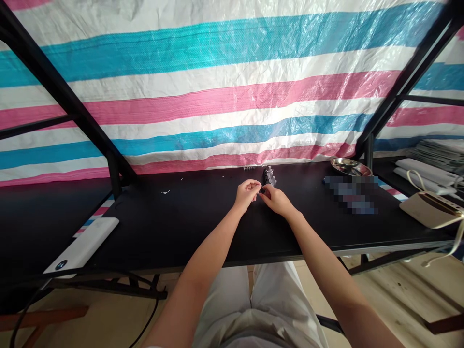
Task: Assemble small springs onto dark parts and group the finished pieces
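Two hands are brought together above the middle of the black table (181, 227), a little behind its centre. The left hand (247, 192) is curled, with its fingertips closed toward the right hand (275, 199), whose thumb and forefinger are pinched. Between them a dark part (261, 190) is gripped by both hands; it is too small for its kind to be told. It is held just over the table top, not laid on it.

Just behind the hands a cluster (268, 176) of small dark and clear pieces is set on the table, and a spring (249, 168) is seen near it, to the left. A metal dish (350, 166) is placed far right at the back edge. A white power bank (85, 247) lies at the left edge, well apart from the hands, and a white box (427, 209) with cables is on the right. A striped tarp (217, 96) is hung behind.
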Demonstrator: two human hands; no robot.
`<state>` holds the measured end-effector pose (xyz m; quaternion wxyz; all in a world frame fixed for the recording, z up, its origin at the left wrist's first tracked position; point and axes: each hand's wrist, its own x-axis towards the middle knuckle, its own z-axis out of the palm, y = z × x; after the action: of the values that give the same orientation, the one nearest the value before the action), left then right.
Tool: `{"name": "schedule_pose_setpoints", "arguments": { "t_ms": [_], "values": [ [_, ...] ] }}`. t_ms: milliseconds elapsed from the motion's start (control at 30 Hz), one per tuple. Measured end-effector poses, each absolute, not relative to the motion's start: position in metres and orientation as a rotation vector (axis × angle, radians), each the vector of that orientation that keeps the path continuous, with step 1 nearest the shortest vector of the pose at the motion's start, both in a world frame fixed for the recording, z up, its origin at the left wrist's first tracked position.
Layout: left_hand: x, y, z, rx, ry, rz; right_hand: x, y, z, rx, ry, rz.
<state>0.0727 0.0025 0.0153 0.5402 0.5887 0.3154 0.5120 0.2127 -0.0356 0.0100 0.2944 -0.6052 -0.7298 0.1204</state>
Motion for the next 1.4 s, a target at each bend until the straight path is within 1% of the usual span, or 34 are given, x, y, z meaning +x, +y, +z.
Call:
{"name": "schedule_pose_setpoints", "arguments": {
  "t_ms": [400, 633, 1033, 1400],
  "values": [
    [0.073, 0.002, 0.015, 1.414, 0.749, 1.201, 0.21, -0.037, 0.014, -1.605, -1.96, 0.31],
    [0.075, 0.003, 0.008, 1.473, 0.747, 1.15, 0.21, -0.037, 0.012, -1.509, -1.954, 0.278],
    [0.076, 0.001, 0.005, 1.714, 0.878, 1.058, 0.215, -0.032, 0.002, -1.343, -1.865, 0.315],
    [0.075, 0.005, 0.004, 1.77, 0.972, 1.108, 0.213, -0.032, 0.002, -1.291, -1.864, 0.353]
  ]
}}
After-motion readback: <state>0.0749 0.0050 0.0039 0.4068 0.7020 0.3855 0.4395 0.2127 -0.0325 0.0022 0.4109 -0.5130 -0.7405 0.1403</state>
